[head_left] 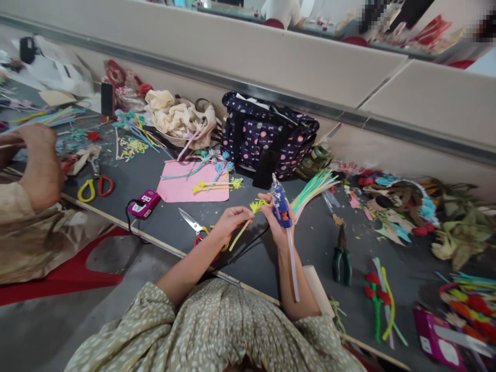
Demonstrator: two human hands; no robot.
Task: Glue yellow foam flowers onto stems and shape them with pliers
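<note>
My left hand (234,221) pinches a yellow pipe-cleaner flower (257,205), its pale stem slanting down toward me. In my right hand (276,227) is a blue hot glue gun (281,205), nozzle pointing up and away, with a long clear glue stick (293,266) trailing from its back. The right thumb and fingertips also reach the flower's yellow head. Scissors (196,225) with red and yellow handles lie under my left forearm, partly hidden. Beyond my hands, more yellow flowers (211,187) rest on a pink sheet (174,188).
A dark patterned bag (267,134) stands against the wall. Right of my hands lie a bundle of pastel pipe cleaners (315,188), green-handled pliers (341,263) and red pipe-cleaner flowers (375,297). Leftward are a magenta box (144,204) and a co-worker's arm (41,165).
</note>
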